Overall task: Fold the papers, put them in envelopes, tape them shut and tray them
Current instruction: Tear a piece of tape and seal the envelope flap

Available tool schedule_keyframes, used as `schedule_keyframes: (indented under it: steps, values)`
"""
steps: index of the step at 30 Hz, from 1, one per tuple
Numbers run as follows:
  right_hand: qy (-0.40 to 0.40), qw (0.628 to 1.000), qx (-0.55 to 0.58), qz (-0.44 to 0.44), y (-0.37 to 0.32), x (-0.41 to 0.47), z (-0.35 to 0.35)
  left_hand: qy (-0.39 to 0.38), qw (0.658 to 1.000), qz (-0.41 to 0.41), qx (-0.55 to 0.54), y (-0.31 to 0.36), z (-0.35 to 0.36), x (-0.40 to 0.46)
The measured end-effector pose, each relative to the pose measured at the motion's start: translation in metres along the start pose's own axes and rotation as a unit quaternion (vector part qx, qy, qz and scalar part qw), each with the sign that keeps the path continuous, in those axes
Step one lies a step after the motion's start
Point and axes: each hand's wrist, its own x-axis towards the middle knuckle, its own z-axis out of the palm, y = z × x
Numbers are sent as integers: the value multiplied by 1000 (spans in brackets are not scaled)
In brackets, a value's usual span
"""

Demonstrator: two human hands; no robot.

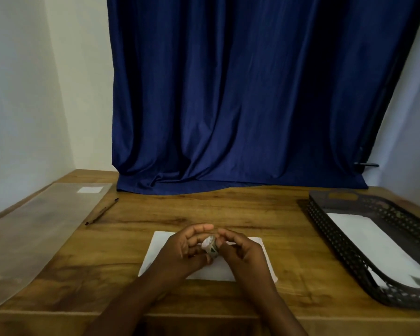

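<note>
A white envelope (159,253) lies flat on the wooden table (228,209), near its front edge. Above the envelope, both hands hold a small roll of tape (210,247). My left hand (184,248) curls its fingers around the roll's left side. My right hand (243,251) pinches at the roll's right side with fingertips bent inward. A dark perforated tray (330,229) stands at the right, and a white envelope (371,243) lies inside it. The hands hide the middle of the envelope on the table.
A clear plastic sleeve (41,226) with a small white label lies along the table's left side. A dark pen (102,211) lies beside it. A blue curtain (240,93) hangs behind the table, between white walls.
</note>
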Motion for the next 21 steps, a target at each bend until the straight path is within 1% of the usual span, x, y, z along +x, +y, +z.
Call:
schedule_keyframes:
  steps: [5, 8, 10, 14, 21]
  values:
    - [-51, 999, 6, -1, 2, -2, -3, 51, 998, -3, 37, 0, 3, -6]
    - [-70, 997, 14, -14, 1, -4, -5, 53, 997, 11, 51, 2, 4, -7]
    - [-54, 998, 24, -4, 2, -4, -7, 48, 997, 13, 54, 3, 4, -8]
    - [-16, 997, 56, 47, 5, -5, -9, 49, 997, 14, 65, 6, 4, -10]
    - [11, 997, 55, 48, 4, -6, -9, 52, 994, 9, 96, 9, 6, -11]
